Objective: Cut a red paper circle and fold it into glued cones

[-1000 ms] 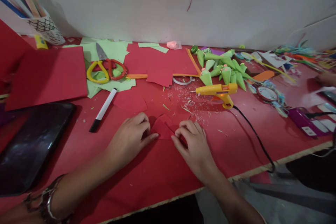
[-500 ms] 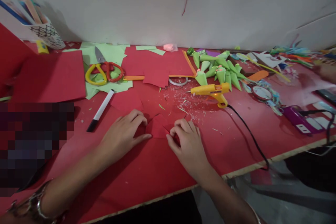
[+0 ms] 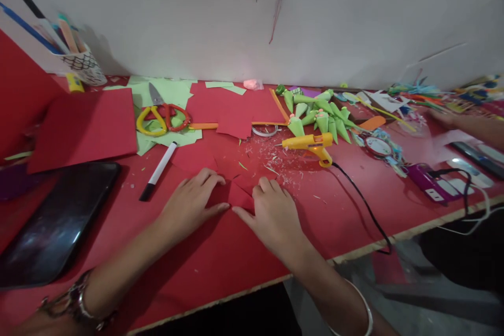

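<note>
A small folded piece of red paper (image 3: 240, 198) lies on the red tabletop between my hands. My left hand (image 3: 192, 197) grips its left side, thumb along the near edge and fingers curled over the far side. From the right, my right hand (image 3: 273, 210) holds the other side, its thumb stretched along the near edge toward my left thumb. The two thumb tips almost meet. Both hands partly cover the paper. Just beyond lies another red paper piece (image 3: 193, 158), and a white marker with a black cap (image 3: 158, 170) rests left of my left hand.
A yellow glue gun (image 3: 309, 143) with a black cord lies beyond my right hand, near green paper cones (image 3: 321, 115). Scissors (image 3: 163, 115) rest on green paper. A black phone-like slab (image 3: 59, 226) is at left, a purple power strip (image 3: 431, 182) at right. Another person's arm (image 3: 468, 128) reaches in.
My right thumb has moved left along the paper's near edge toward my left thumb, and my right fingers have shifted over the paper. The camera view has tilted slightly.
</note>
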`<state>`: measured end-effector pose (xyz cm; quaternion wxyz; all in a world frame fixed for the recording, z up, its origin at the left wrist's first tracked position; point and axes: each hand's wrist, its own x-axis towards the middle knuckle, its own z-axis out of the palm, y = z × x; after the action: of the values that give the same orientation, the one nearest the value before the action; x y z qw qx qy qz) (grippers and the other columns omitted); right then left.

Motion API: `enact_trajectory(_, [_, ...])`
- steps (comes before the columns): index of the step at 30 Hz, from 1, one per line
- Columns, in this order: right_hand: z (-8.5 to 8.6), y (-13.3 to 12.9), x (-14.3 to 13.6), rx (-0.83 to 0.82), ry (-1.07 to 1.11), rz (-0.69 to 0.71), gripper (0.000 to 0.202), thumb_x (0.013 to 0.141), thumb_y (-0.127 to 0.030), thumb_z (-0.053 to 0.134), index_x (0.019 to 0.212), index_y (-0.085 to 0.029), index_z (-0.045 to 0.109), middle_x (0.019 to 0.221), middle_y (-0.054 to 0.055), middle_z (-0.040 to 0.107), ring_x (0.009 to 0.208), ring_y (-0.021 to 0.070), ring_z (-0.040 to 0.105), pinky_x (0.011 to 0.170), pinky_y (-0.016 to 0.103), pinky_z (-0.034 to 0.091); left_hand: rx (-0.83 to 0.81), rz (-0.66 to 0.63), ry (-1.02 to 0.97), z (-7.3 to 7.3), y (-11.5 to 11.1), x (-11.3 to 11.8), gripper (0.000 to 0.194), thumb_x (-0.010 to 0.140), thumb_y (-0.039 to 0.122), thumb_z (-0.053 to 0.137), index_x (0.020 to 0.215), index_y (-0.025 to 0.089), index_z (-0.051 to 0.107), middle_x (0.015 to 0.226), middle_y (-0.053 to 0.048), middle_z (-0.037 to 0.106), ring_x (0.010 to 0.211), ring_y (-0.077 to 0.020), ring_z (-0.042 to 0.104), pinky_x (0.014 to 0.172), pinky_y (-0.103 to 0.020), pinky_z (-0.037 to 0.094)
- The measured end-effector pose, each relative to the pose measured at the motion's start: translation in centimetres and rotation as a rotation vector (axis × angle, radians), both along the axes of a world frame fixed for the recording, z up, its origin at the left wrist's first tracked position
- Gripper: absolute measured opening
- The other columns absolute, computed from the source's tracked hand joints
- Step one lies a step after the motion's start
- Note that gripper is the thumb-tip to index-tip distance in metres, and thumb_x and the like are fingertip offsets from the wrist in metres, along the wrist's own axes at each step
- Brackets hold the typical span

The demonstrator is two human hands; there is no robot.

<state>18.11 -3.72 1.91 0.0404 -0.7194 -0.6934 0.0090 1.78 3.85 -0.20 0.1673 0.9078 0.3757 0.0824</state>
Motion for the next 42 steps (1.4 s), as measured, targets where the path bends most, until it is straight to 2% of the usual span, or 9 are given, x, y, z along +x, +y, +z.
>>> enact_trajectory(6, [-0.5,0.3,-0.2,0.024,0.026,0.008,0.031,0.079,-0.044,0.05,0.078,-0.014,0.057,0.084,0.01,0.055,0.085,0.0253,0.052,0.067,0.037,0.044,-0.017,-0.004,-0.01,0.1,-0.1,0.0,0.03,0.082,0.04,0.049,0.104,0.02,0.047,0.105,-0.006,0.051,0.09,-0.0221,0.054,0.074,-0.035,0.041])
enact_trajectory(13, [-1.6,0.7,-0.3,0.094,0.038,0.018,0.028,0.071,-0.043,0.054,0.081,-0.016,0.052,0.09,0.009,0.052,0.088,0.0255,0.046,0.069,0.036,0.042,0.027,-0.014,-0.019,-0.3,-0.1,-0.2,0.029,0.08,0.039,0.052,0.104,0.022,0.046,0.105,-0.005,0.051,0.093,-0.0217,0.053,0.076,-0.035,0.04])
enact_trajectory(34, [-1.6,-1.2,3.0,0.089,0.208,0.047,0.005,0.077,-0.02,0.049,0.076,-0.021,0.045,0.095,0.005,0.05,0.087,0.0226,0.047,0.074,0.036,0.038,-0.011,-0.003,-0.037,-0.4,0.0,-0.2,0.031,0.081,0.041,0.051,0.105,0.022,0.046,0.107,-0.005,0.049,0.095,-0.0218,0.052,0.079,-0.036,0.04])
enact_trajectory(42, [-2.3,-1.3,5.1,0.1,0.285,0.03,0.015,0.074,-0.007,0.041,0.079,-0.02,0.046,0.095,0.005,0.05,0.088,0.021,0.046,0.077,0.037,0.04,-0.02,0.014,-0.031,-0.3,-0.1,-0.2,0.029,0.081,0.039,0.051,0.104,0.022,0.046,0.107,-0.005,0.05,0.095,-0.0225,0.052,0.08,-0.038,0.04])
